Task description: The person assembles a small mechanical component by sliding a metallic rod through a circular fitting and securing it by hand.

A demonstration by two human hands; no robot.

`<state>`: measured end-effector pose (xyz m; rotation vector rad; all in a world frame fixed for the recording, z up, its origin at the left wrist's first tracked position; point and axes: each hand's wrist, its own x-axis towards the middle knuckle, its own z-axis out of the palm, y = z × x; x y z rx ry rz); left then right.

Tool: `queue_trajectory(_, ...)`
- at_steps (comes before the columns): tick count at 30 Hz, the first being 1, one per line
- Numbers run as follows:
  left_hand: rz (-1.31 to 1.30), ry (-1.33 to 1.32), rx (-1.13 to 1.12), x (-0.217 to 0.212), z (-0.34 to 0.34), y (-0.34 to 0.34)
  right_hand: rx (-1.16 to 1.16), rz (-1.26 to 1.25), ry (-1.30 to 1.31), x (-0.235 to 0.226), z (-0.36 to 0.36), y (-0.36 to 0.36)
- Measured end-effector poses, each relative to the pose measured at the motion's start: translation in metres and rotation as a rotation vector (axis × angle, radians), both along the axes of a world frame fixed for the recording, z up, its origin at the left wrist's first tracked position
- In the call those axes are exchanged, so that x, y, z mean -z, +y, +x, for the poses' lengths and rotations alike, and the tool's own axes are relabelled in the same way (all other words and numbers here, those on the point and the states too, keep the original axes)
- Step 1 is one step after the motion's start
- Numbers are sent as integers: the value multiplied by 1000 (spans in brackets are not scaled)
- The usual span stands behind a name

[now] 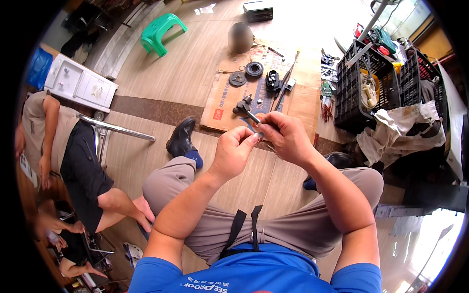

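Cardboard (306, 105) beyond the left hand (232, 152) and right hand (289, 138) seemingly keeps a disc (238, 78) reachable, while both, fingertips pinched nearly shut, apparently steady a tiny object (260, 137).

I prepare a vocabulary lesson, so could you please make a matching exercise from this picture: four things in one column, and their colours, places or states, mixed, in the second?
Things
1. Left hand and right hand
2. Stool
3. Crates
4. Cardboard sheet

Descriptions
A. black, at the right side of the picture
B. flat on the floor, under dark parts
C. bare, fingertips close together
D. green, at the upper left

Pairs: 1-C, 2-D, 3-A, 4-B
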<state>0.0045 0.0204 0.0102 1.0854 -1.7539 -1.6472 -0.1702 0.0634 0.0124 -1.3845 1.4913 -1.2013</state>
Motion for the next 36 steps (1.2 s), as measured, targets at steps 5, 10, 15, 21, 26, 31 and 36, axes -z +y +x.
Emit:
queue_trajectory(5, 66, 79, -1, 6, 3, -5, 5, -16, 53, 19, 0, -1)
queue_trajectory(10, 185, 204, -103, 4, 4, -12, -55, -13, 96, 17, 7, 6)
queue_trajectory(15, 174, 184, -146, 4, 9, -17, -140, -73, 202, 1, 14, 14)
queue_trajectory(21, 168, 177, -148, 2, 8, -16, -159, 9, 256, -11, 12, 16)
queue_trajectory(26, 140, 126, -159, 5, 9, -14, -171, 3, 195, -18, 14, 16)
queue_trajectory(31, 19, -31, -39, -3, 3, -7, -51, -38, 30, -11, 6, 9)
queue_trajectory(36, 25, 16, 56, -3, 4, -6, 53, -1, 66, 2, -1, -1)
